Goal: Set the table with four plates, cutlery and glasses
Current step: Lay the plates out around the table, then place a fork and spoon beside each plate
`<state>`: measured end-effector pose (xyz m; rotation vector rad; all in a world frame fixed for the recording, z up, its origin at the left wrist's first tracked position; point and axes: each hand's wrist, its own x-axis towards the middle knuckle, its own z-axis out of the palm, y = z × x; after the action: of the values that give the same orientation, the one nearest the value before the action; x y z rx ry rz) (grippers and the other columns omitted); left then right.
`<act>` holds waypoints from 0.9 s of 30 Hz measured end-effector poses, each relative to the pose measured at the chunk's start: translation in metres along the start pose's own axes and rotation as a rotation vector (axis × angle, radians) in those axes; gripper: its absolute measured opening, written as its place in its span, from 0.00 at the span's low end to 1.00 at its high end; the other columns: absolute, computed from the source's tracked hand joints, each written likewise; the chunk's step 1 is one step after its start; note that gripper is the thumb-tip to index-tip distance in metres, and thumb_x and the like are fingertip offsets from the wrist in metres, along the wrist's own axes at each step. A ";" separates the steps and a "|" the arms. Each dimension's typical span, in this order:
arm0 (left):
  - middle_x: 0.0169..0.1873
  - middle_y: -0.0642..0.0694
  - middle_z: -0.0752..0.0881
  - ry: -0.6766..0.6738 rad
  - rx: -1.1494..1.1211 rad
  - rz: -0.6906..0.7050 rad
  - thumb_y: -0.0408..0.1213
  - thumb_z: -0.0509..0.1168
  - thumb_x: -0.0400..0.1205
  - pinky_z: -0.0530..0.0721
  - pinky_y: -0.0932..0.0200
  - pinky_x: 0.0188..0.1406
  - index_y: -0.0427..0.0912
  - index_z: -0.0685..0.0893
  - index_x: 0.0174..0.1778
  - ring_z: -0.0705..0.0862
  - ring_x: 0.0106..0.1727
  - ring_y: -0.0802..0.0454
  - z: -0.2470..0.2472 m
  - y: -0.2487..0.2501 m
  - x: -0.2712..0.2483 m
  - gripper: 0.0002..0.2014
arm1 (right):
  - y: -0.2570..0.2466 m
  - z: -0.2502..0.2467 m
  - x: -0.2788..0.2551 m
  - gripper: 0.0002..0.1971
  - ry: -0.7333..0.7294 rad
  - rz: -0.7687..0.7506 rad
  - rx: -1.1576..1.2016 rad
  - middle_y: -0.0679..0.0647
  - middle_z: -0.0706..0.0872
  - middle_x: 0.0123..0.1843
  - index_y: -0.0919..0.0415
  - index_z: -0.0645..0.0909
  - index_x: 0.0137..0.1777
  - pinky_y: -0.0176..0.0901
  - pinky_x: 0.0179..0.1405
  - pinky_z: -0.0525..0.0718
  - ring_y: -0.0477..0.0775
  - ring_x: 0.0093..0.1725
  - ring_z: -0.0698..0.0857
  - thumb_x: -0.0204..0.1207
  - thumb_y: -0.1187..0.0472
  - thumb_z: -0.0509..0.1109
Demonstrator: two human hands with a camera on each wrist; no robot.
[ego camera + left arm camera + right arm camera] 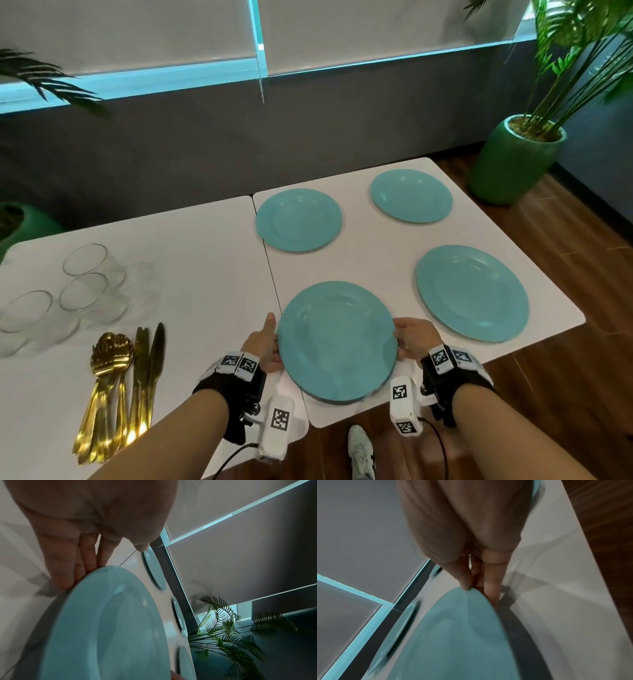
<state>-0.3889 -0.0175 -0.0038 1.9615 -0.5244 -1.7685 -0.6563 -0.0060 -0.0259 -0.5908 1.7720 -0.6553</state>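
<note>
Four teal plates lie on the right white table. Both hands are on the near-left plate, whose near edge hangs over the table's front. My left hand has straight fingers under the left rim, and its thumb stands clear of the plate. My right hand pinches the right rim, thumb on top and fingers beneath the plate. The other plates sit far left, far right and near right.
On the left white table stand several clear glasses, with a bundle of gold cutlery in front of them. A green plant pot stands on the wooden floor beyond the right table. My shoe shows below the table edge.
</note>
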 end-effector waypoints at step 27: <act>0.59 0.37 0.85 0.769 0.682 0.229 0.40 0.62 0.78 0.74 0.50 0.65 0.37 0.82 0.60 0.81 0.63 0.39 -0.162 -0.008 -0.006 0.16 | -0.121 0.174 -0.059 0.04 -0.317 -0.357 -0.577 0.54 0.82 0.39 0.56 0.78 0.50 0.41 0.33 0.79 0.52 0.34 0.80 0.79 0.65 0.65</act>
<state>-0.2286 0.0037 0.0097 2.6608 -1.0882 -0.6108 -0.4646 -0.0779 0.0556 -1.3503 1.5565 -0.2504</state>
